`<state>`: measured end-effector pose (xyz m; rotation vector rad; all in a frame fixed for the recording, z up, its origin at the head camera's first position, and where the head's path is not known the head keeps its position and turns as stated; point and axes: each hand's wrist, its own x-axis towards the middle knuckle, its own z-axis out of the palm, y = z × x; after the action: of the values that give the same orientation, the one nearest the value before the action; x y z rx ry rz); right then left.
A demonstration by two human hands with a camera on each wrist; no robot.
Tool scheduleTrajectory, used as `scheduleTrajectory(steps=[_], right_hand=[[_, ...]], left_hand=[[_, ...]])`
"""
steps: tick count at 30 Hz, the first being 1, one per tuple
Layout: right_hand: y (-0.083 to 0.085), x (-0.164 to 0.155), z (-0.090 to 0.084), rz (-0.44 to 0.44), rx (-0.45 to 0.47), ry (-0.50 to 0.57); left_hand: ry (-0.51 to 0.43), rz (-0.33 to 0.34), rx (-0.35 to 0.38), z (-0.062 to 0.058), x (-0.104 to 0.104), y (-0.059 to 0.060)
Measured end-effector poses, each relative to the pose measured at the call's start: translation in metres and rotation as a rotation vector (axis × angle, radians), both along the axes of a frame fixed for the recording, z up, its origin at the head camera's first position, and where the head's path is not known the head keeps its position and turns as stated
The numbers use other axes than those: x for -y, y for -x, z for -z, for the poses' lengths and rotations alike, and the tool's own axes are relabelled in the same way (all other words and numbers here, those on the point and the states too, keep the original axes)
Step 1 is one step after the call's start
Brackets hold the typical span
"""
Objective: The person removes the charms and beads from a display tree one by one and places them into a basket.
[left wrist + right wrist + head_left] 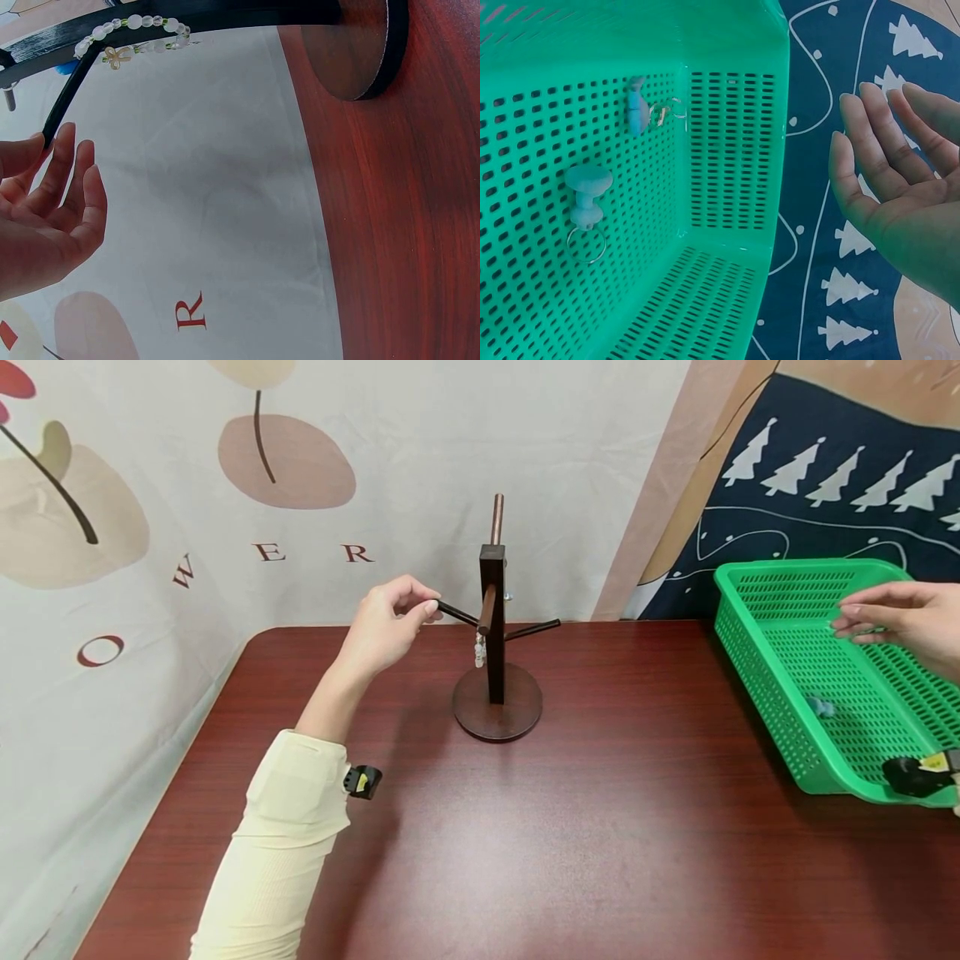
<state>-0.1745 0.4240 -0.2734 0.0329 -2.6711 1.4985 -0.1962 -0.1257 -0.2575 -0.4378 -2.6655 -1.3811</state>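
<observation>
Touching the tip of a peg on the dark wooden stand [492, 635], the left hand [386, 627] has loosely bent fingers gripping nothing; a beaded bracelet [135, 34] hangs on a peg near the post. The right hand [903, 618] hovers flat and empty over the green basket [757, 610], which holds two small keyring charms [585, 199], possibly figurines. The basket's right end runs out of the head view.

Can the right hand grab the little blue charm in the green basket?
Probably yes. The right hand hovers open above the green basket, which has no lid, and nothing covers the little blue charm lying on its floor.
</observation>
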Motion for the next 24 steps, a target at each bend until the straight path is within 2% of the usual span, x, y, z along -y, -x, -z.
scheduleTrajectory(steps=[4, 15, 24], right_hand=[[0.0, 0.0, 0.0, -0.009, -0.002, 0.01], [0.003, 0.016, -0.005, 0.031, 0.011, -0.062], [0.004, 0.028, -0.011, 0.0, 0.044, -0.004]], left_hand=[[0.0, -0.001, 0.004, 0.0, 0.0, 0.0], [-0.001, -0.001, 0.002, 0.0, 0.0, 0.0], [-0.001, 0.002, -0.006, 0.001, 0.0, 0.0]])
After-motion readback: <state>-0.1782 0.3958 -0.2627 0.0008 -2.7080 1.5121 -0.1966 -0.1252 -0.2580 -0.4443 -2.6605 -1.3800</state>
